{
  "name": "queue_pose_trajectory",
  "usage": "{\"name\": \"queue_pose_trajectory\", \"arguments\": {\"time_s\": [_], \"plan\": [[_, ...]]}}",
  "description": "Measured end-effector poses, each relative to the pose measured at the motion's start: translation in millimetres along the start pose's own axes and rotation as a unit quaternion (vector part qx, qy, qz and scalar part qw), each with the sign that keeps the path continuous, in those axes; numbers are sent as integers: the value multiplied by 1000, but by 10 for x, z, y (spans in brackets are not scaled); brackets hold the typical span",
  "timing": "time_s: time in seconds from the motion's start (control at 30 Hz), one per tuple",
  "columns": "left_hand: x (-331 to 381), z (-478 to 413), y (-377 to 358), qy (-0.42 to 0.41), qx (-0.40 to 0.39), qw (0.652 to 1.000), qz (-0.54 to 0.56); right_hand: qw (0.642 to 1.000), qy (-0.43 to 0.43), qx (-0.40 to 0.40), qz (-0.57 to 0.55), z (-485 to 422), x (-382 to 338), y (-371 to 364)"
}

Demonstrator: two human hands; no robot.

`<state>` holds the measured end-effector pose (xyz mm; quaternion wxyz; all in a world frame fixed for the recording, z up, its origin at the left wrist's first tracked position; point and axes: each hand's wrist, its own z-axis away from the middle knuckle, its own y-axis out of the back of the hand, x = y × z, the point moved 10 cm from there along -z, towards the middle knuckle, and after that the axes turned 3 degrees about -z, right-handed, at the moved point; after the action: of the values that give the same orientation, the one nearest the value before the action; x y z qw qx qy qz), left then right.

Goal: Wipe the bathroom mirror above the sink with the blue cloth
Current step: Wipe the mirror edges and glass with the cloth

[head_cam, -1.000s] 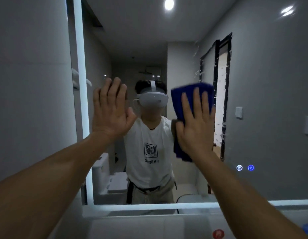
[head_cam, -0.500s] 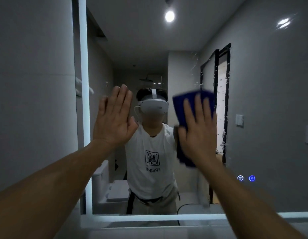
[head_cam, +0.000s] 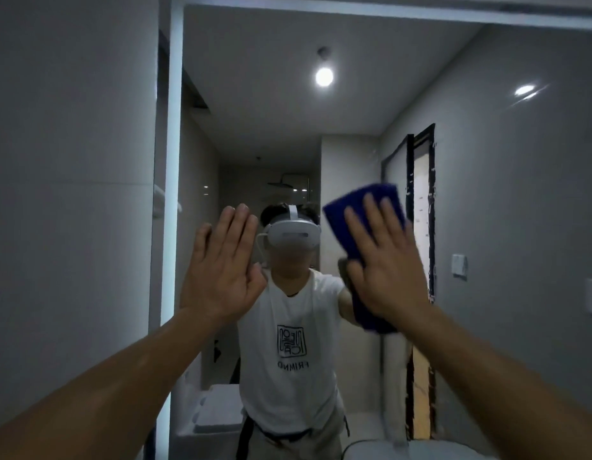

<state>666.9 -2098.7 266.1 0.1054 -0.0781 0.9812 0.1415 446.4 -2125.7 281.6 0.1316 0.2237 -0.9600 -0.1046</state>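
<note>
**Cloth flat on the glass, mid-wipe**

The mirror [head_cam: 503,194] is stiff, slick and probably fragile, so it likely wants broad, even pressure rather than a shove. It is lit down its left edge and reflects grey walls.

The cloth [head_cam: 369,315] looks soft, light and limp, best driven under a spread palm. It is deep blue and folded, flat on the glass right of centre at head height.

The right hand [head_cam: 384,260] presses it there, fingers straight. The left hand [head_cam: 221,270] is raised flat and holds nothing; whether it touches the glass I cannot tell.
</note>
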Motion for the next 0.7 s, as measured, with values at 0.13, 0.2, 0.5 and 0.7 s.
{"name": "queue_pose_trajectory", "arguments": {"time_s": [0.13,0.2,0.5,0.7], "plan": [[-5,1,-7,-5,8,1000,6,989,-141,38,-34,-1071,340,359],[-14,-10,-13,-6,11,1000,6,987,-151,46,-29,-1149,244,356],[-16,0,-54,-8,5,1000,7,995,89,-22,49,-653,136,115],[-20,1,-50,-12,10,1000,5,984,-171,46,-9,-1324,561,493]]}}
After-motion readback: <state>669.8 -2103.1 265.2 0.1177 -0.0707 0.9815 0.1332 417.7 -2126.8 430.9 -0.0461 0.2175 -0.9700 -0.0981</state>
